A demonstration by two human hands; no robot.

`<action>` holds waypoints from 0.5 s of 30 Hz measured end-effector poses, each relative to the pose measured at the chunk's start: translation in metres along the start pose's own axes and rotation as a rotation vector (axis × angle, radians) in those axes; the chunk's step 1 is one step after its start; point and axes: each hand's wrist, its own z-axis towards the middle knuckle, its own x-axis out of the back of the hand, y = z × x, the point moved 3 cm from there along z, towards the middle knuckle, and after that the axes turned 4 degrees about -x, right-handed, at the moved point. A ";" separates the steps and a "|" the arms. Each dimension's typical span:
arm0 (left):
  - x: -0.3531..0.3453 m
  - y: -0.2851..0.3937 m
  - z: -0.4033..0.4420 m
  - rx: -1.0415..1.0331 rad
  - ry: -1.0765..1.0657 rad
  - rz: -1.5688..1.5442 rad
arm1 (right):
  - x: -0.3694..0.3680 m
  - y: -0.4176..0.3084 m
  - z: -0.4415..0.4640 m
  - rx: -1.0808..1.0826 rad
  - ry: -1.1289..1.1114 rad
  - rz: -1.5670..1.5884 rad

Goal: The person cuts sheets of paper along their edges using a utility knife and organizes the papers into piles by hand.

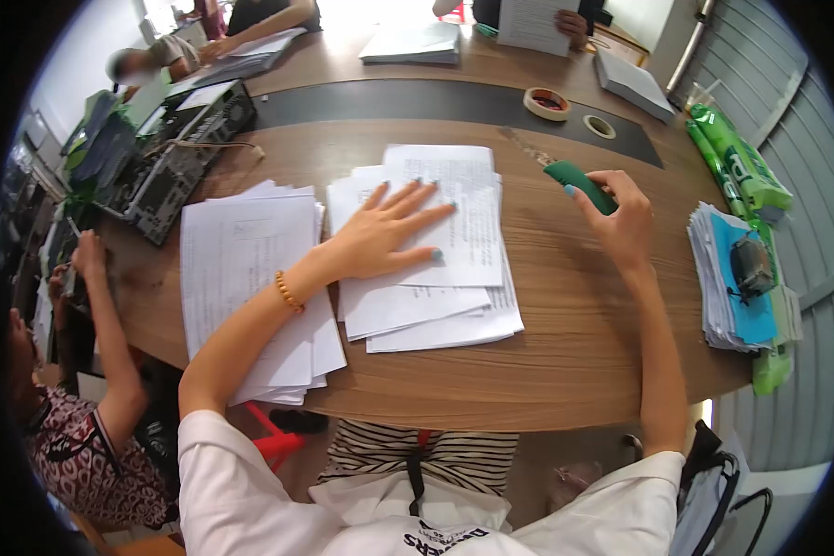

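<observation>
My left hand (pixel 386 229) lies flat, fingers spread, on a loose stack of printed sheets (pixel 454 264) in the middle of the table. The sheets under it overlap unevenly. In my right hand (pixel 621 218), the thumb and fingers close around a green-handled tool (pixel 581 186) to the right of that stack. A thin, mottled, blade-like part points from the handle away from me; its exact kind is unclear. A second pile of printed sheets (pixel 250 278) sits left of my left forearm, its edges fanned out.
An opened computer case (pixel 171 157) stands at the left. Two tape rolls (pixel 547 104) (pixel 600 127) lie at the back right. Bundled papers (pixel 718 278) and green packages (pixel 741 162) line the right edge. People sit at the left and far side; a co-worker's arm (pixel 111 343) reaches in at left.
</observation>
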 end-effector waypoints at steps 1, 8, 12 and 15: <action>-0.002 -0.003 0.000 0.065 0.039 0.007 | 0.010 -0.008 -0.004 0.005 -0.061 0.042; -0.011 -0.007 -0.001 0.044 0.148 -0.010 | 0.063 -0.078 -0.107 0.040 -0.334 0.083; -0.014 -0.006 -0.001 0.025 0.170 0.014 | 0.069 -0.091 -0.131 0.013 -0.316 -0.006; -0.014 -0.007 -0.002 0.029 0.186 0.017 | 0.072 -0.093 -0.134 -0.010 -0.272 0.003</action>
